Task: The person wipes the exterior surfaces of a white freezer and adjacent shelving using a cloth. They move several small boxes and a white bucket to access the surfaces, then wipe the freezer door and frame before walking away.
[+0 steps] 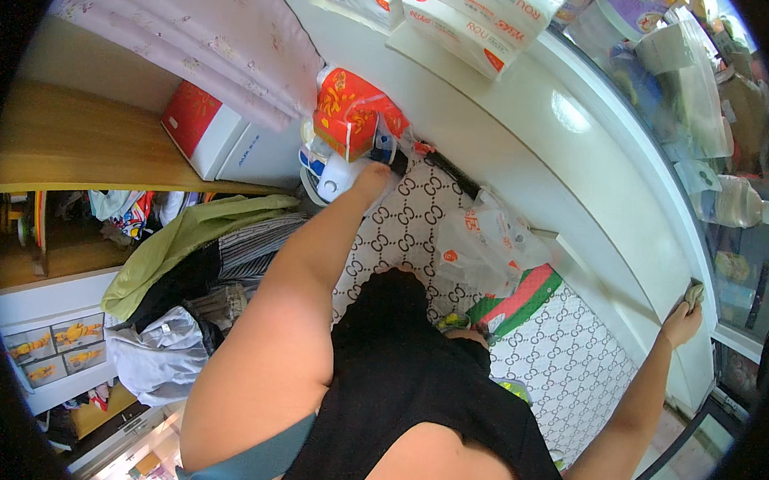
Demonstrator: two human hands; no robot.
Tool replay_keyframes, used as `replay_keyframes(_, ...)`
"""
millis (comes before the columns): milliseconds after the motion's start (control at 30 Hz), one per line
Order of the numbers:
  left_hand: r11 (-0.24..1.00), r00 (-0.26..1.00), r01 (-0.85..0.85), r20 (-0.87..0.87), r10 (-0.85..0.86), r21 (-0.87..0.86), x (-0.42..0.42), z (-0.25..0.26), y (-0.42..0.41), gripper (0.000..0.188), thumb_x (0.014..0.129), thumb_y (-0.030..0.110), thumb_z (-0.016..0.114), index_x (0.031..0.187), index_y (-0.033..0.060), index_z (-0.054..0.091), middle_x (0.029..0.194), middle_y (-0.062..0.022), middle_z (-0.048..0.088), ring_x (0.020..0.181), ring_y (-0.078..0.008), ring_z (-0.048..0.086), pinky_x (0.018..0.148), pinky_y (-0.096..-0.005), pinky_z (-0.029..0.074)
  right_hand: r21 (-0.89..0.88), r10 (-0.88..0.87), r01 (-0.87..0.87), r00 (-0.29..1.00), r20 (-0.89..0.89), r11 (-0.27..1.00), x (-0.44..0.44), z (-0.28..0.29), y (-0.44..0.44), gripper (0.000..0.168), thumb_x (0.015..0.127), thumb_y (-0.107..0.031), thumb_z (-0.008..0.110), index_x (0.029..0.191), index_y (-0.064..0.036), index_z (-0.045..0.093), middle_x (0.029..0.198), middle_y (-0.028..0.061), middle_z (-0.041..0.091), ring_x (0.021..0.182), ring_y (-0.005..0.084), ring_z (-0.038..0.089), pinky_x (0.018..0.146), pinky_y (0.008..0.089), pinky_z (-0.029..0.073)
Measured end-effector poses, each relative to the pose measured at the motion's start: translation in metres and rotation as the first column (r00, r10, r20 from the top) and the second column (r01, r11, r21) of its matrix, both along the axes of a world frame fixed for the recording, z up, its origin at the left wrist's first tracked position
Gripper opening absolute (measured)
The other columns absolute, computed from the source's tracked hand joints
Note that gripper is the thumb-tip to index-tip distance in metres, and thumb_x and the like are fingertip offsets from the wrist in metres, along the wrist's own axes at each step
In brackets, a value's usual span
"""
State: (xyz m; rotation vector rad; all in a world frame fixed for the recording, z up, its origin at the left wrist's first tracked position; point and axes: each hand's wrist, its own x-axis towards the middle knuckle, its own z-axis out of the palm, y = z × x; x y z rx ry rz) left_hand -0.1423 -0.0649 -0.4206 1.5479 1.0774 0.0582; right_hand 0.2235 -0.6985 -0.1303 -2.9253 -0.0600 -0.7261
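My left hand (pixel 375 177) reaches to a white plastic object with a round button (pixel 341 178), below a red gift bag with gold print (pixel 355 111); its fingers are partly hidden, so its grip is unclear. At the right, my right hand (pixel 683 322) holds a crumpled grey-green cloth (pixel 694 295) against the end of the white ledge (pixel 621 207). Between my arms lies a white patterned mat (pixel 412 205), with a clear plastic bag bearing red print (pixel 488 245) on it. A green and red striped piece (pixel 525 299) lies beside the bag.
Tissue packs (pixel 464 32) sit on the upper ledge. Behind a curved frame stand bottles (pixel 732 201) and bags. On the left are a wooden shelf (pixel 83 133) with a red and white box (pixel 211 130), a heap of clothes (pixel 180 281) and a pink curtain (pixel 206 28).
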Motion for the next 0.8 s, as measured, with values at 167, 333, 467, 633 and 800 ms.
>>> replay_keyframes(167,0.868,0.820,0.438,-0.292,-0.493,-0.234,-0.017,0.015,-0.093,0.044,0.079,0.016,0.065,0.119,0.0003,0.055,0.107,-0.0168,0.058,0.085,-0.0226,0.064,0.070,-0.0348,0.053,0.005,-0.042,0.042,0.999,-0.010,0.999,-0.010,-0.004,-0.009,0.045,0.082,-0.028,0.050,0.116,0.000,0.060,0.110,0.0222,0.060,0.102,0.0388,0.056,0.090,0.0435,0.042)
replay_keyframes(333,0.805,0.746,0.570,-0.309,-0.590,-0.163,-0.004,0.007,-0.166,0.052,0.076,0.024,0.068,0.121,0.0012,0.055,0.118,-0.0200,0.056,0.101,-0.0305,0.060,0.083,-0.0372,0.050,0.003,-0.062,0.062,0.998,0.003,0.998,-0.017,0.008,0.013,0.047,0.080,-0.027,0.051,0.115,0.002,0.061,0.108,0.0221,0.061,0.100,0.0382,0.057,0.091,0.0428,0.042)
replay_keyframes(467,0.825,0.784,0.532,-0.256,-0.565,-0.189,0.024,0.037,-0.200,0.063,0.073,0.023,0.069,0.128,0.0005,0.047,0.126,-0.0218,0.051,0.113,-0.0340,0.053,0.092,-0.0379,0.045,-0.021,-0.024,0.025,0.999,0.034,0.999,-0.013,0.002,-0.006,0.046,0.079,-0.027,0.051,0.113,0.001,0.062,0.106,0.0217,0.062,0.100,0.0376,0.057,0.089,0.0432,0.044)
replay_keyframes(633,0.830,0.834,0.542,-0.199,-0.514,0.128,0.049,0.062,-0.219,0.074,0.070,0.018,0.071,0.134,0.0003,0.037,0.131,-0.0223,0.044,0.123,-0.0362,0.042,0.101,-0.0401,0.038,0.020,-0.048,0.047,0.998,0.047,0.999,-0.020,0.005,0.012,0.044,0.078,-0.026,0.052,0.111,-0.001,0.064,0.105,0.0211,0.062,0.098,0.0380,0.057,0.088,0.0442,0.044)
replay_keyframes(800,0.724,0.802,0.588,-0.142,-0.580,0.362,0.075,0.053,-0.237,0.075,0.073,0.016,0.067,0.139,0.0068,0.032,0.145,-0.0241,0.025,0.122,-0.0418,0.043,0.101,-0.0441,0.039,0.042,-0.056,0.053,0.996,0.073,0.998,-0.025,0.010,0.022,0.041,0.076,-0.026,0.052,0.107,-0.001,0.065,0.102,0.0195,0.062,0.095,0.0373,0.058,0.086,0.0451,0.044)
